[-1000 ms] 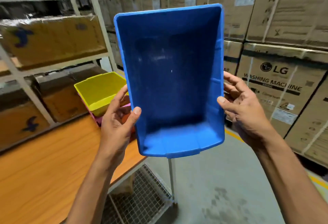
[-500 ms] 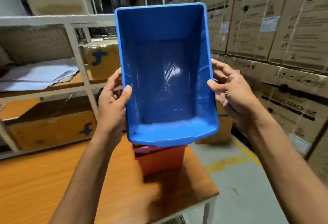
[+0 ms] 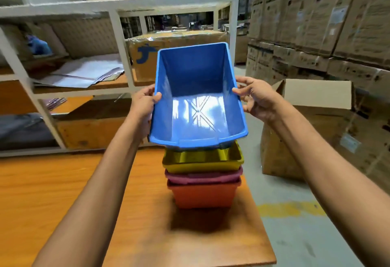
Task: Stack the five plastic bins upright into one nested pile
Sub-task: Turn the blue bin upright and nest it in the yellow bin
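Note:
I hold a blue plastic bin (image 3: pixel 196 106) upright and slightly tilted toward me, just above a nested pile. My left hand (image 3: pixel 144 103) grips its left rim and my right hand (image 3: pixel 256 97) grips its right rim. The pile under it stands on the wooden table (image 3: pixel 63 192) near the right edge: a yellow bin (image 3: pixel 202 160) on top, a pink bin (image 3: pixel 202 177) under it, an orange-red bin (image 3: pixel 203 195) at the bottom. The blue bin's front edge overlaps the yellow bin's rim; I cannot tell whether they touch.
A white metal shelf rack (image 3: pixel 126 4) with boxes and papers stands behind the table. An open cardboard box (image 3: pixel 312 123) sits on the floor to the right, with stacked cartons (image 3: pixel 316 23) beyond it. The table's right edge runs close beside the pile.
The blue bin has come down from face height and tipped from facing me to nearly upright over the pile. The yellow bin now shows on top of the pile.

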`<action>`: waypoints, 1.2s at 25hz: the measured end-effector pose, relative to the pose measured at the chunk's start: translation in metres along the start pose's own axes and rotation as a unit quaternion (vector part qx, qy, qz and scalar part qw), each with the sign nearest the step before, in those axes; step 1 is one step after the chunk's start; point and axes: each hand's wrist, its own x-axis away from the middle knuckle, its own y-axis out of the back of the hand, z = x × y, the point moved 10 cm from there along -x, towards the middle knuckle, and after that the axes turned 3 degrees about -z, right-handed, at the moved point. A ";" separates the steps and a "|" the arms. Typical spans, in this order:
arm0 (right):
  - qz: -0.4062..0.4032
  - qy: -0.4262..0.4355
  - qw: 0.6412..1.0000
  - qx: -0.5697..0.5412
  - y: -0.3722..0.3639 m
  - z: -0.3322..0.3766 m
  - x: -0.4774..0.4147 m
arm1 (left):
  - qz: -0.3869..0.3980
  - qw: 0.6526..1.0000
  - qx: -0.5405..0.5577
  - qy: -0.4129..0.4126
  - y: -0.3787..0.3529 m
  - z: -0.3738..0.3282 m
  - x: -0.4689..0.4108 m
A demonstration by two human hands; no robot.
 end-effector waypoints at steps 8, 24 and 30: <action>-0.023 -0.170 0.985 -0.030 0.015 -0.073 -0.026 | 0.029 0.987 -0.060 0.144 -0.007 0.064 -0.024; -0.120 -0.234 0.965 -0.002 0.024 -0.111 -0.006 | 0.014 0.974 -0.062 0.218 0.007 0.117 -0.012; -0.199 -0.003 0.961 0.194 0.040 -0.067 0.013 | -0.028 0.995 -0.074 0.056 0.019 0.073 0.020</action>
